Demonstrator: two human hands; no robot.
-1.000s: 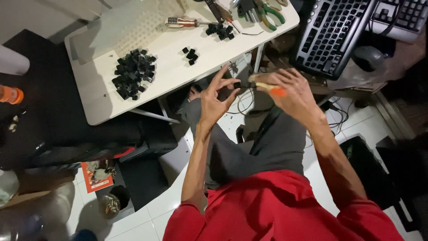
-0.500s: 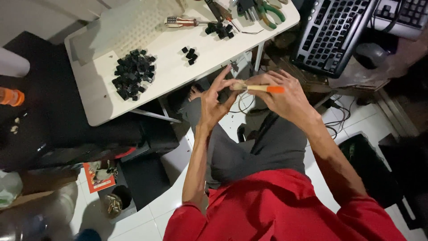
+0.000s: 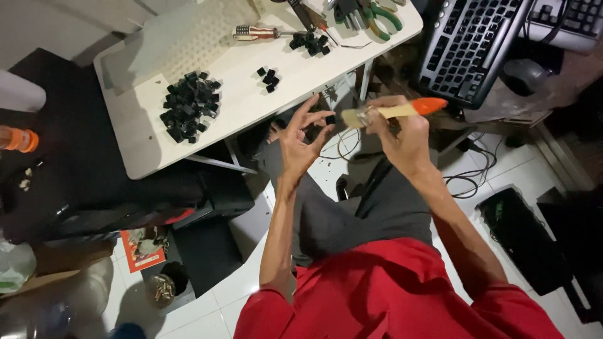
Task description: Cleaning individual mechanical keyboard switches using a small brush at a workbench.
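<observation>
White table [image 3: 144, 135] beyond both hands; left hand [image 3: 300, 138] pinches a black keycap [image 3: 330, 119], right hand [image 3: 402, 135] grips a brush [image 3: 392, 111], bristles pointing left, just beside it.

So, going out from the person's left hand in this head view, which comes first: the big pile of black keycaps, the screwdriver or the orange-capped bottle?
1. Big pile of black keycaps: on the white table, up and left of the left hand.
2. Screwdriver: near the table's far edge, above the hand.
3. Orange-capped bottle: at the far left edge of the view.
</observation>
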